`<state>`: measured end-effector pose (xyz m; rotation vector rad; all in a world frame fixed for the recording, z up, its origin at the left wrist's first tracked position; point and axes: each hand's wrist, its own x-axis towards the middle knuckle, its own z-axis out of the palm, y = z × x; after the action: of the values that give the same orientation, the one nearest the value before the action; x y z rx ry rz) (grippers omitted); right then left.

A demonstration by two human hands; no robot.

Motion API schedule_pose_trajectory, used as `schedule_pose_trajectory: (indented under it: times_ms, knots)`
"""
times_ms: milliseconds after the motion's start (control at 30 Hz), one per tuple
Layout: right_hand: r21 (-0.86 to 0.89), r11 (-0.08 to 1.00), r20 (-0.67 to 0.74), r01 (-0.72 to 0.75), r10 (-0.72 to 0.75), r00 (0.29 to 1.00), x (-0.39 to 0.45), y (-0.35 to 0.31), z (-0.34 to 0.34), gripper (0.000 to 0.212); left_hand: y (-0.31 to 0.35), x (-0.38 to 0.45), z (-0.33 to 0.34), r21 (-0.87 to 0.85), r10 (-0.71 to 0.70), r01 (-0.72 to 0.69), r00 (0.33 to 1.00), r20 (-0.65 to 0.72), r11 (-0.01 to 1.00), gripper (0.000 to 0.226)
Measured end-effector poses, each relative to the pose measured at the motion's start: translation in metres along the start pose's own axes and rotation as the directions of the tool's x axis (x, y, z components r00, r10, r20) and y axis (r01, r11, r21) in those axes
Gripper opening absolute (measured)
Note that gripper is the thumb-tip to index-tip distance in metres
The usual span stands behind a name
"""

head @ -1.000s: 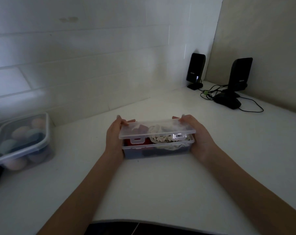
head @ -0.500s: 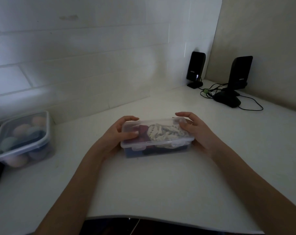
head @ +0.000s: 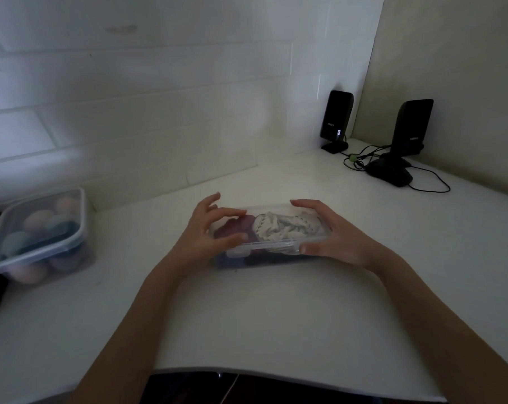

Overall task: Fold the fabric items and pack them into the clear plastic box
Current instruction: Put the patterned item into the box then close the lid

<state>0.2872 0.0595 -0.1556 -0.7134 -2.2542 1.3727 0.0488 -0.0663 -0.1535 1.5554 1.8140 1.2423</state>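
Note:
The clear plastic box (head: 264,249) sits on the white counter with its lid lying flat on top. Through the lid I see a dark red fabric (head: 238,227) at the left and a white patterned fabric (head: 285,227) at the right. My left hand (head: 209,228) rests on the box's left end, thumb and fingers on the lid. My right hand (head: 331,231) wraps the right end, thumb on the front rim, fingers over the lid.
A larger clear lidded container (head: 40,234) of rounded pastel items stands at the far left by the tiled wall. Two black speakers (head: 335,119) (head: 411,126), a black base (head: 389,174) and cables lie at the back right. The counter's front edge (head: 276,370) is close to me.
The lid, held slightly above the box a second ago, now lies flat on it. Both hands have shifted from the box's ends onto the lid.

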Motion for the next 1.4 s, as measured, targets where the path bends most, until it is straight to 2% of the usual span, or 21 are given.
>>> schedule_pose_trajectory:
  times_ms: [100, 233, 400, 500, 567, 600, 667, 733, 800, 900, 967, 1100, 1200, 1400]
  knots:
    - [-0.060, 0.998, -0.049, 0.026, -0.029, 0.998, 0.001, 0.002, 0.000, 0.078, -0.002, -0.004, -0.003, 0.121, 0.121, -0.118, 0.993, -0.018, 0.986, 0.056]
    - [-0.070, 0.995, -0.049, 0.064, -0.067, 0.997, 0.002, 0.005, 0.000, 0.075, -0.003, -0.002, 0.002, 0.283, 0.217, -0.224, 0.975, 0.057, 0.933, 0.077]
    - [-0.075, 0.995, -0.014, 0.067, -0.068, 0.998, 0.005, 0.010, -0.001, 0.071, -0.005, -0.001, 0.001, 0.318, 0.223, -0.236, 0.972, 0.078, 0.918, 0.076]
    - [-0.214, 0.971, -0.063, 0.104, -0.120, 0.991, 0.005, 0.005, 0.002, 0.053, -0.001, -0.004, 0.002, 0.351, 0.219, -0.227, 0.974, 0.061, 0.908, 0.068]
    - [-0.254, 0.964, -0.128, 0.083, -0.118, 0.985, 0.006, 0.000, 0.007, 0.047, 0.003, -0.008, 0.009, 0.524, 0.234, -0.225, 0.971, 0.050, 0.822, 0.061]
    - [-0.304, 0.951, -0.169, 0.061, -0.116, 0.979, 0.006, -0.001, 0.010, 0.046, 0.006, -0.010, 0.015, 0.656, 0.266, -0.228, 0.963, 0.043, 0.720, 0.058]
    - [-0.512, 0.857, -0.239, 0.059, -0.209, 0.948, 0.008, 0.000, 0.018, 0.043, 0.012, -0.015, 0.034, 0.857, 0.335, -0.188, 0.942, 0.020, 0.480, 0.052]
    - [-0.647, 0.760, -0.246, 0.059, -0.281, 0.928, 0.010, 0.001, 0.028, 0.041, 0.015, -0.016, 0.055, 0.909, 0.315, -0.108, 0.949, -0.026, 0.403, 0.054]
    - [-0.644, 0.764, -0.246, 0.052, -0.270, 0.931, 0.014, 0.001, 0.039, 0.043, 0.016, -0.015, 0.065, 0.913, 0.278, -0.061, 0.959, -0.059, 0.404, 0.057]
    - [-0.627, 0.777, -0.239, 0.055, -0.259, 0.936, 0.023, 0.001, 0.054, 0.044, 0.008, -0.013, 0.061, 0.915, 0.282, -0.080, 0.959, -0.039, 0.396, 0.069]
    - [-0.625, 0.777, -0.240, 0.073, -0.280, 0.929, 0.034, -0.003, 0.064, 0.042, 0.003, -0.014, 0.050, 0.922, 0.251, -0.027, 0.965, -0.077, 0.386, 0.075]
    - [-0.574, 0.804, -0.216, 0.153, -0.329, 0.919, 0.070, -0.018, 0.099, 0.042, -0.013, -0.011, 0.018, 0.904, 0.189, 0.121, 0.959, -0.213, 0.409, 0.065]
    - [-0.538, 0.817, -0.190, 0.208, -0.358, 0.914, 0.100, -0.026, 0.126, 0.044, -0.032, -0.008, -0.011, 0.897, 0.166, 0.188, 0.948, -0.272, 0.399, 0.067]
    - [-0.509, 0.837, -0.192, 0.203, -0.340, 0.921, 0.149, -0.042, 0.169, 0.046, -0.065, 0.007, -0.056, 0.881, 0.133, 0.291, 0.923, -0.361, 0.373, 0.071]
